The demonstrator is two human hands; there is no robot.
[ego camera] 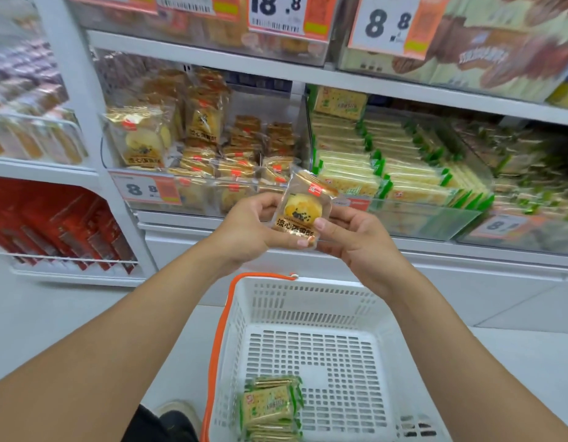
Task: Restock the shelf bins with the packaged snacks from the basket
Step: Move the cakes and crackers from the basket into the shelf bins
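While our left hand (250, 224) and right hand (349, 237) pinch the clear-wrapped round yellow pastry packet (303, 212) just before the far clear plastic shelf bin (168, 199), we judge it light, crushable; hold wrapper edges.

Bright, even white light is filling the aisle, and shadows are staying faint and soft. Pale glare is showing on the clear plastic bin fronts (413, 218) and on the snack wrappers. The middle is looking sharp: the print on the held pastry packet (303, 212) is reading clearly. Toward the far left and right edges the shelves (212, 63) are smearing into blur. Wide-angle distortion is bending the shelf lines and stretching the near forearms.
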